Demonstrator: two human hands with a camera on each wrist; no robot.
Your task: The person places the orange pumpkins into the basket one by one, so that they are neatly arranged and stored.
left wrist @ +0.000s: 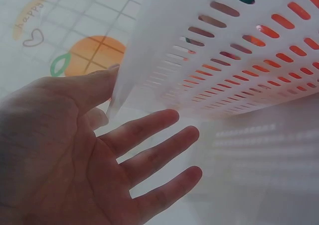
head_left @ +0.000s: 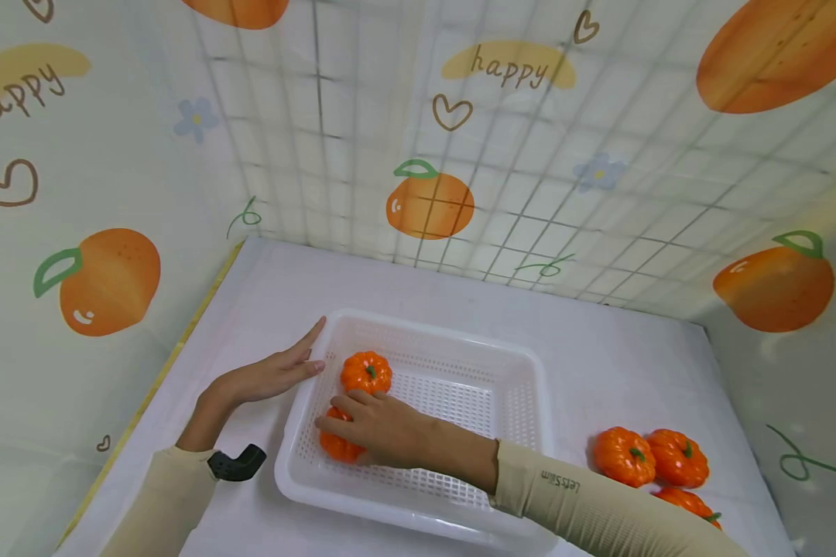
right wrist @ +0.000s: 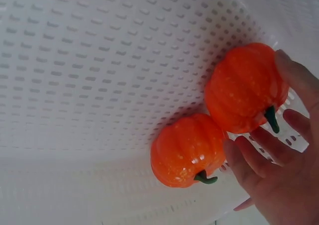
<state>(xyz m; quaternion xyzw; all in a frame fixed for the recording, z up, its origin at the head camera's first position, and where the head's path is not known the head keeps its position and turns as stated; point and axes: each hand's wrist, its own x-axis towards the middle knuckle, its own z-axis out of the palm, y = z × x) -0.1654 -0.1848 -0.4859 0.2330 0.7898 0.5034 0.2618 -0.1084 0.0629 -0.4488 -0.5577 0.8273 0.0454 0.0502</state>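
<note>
A white perforated plastic basket (head_left: 512,363) stands on the table with two orange toy pumpkins in its left end. My right hand (head_left: 383,429) reaches in from the right and holds the nearer pumpkin (head_left: 336,447) from above. In the right wrist view, thumb and fingers spread around the upper pumpkin (right wrist: 244,88), which has a green stem; the other pumpkin (right wrist: 188,150) lies against it. At the basket's left rim, my left hand (head_left: 268,377) touches the edge. In the left wrist view, its fingers (left wrist: 157,155) extend straight beside the basket wall (left wrist: 164,51).
Three more orange pumpkins lie on the table right of the basket, including one (head_left: 625,456) on the left and one (head_left: 677,458) beside it; the third (head_left: 686,503) is partly hidden by the right sleeve (head_left: 585,495). Printed curtains (head_left: 362,116) enclose the white table (head_left: 306,271).
</note>
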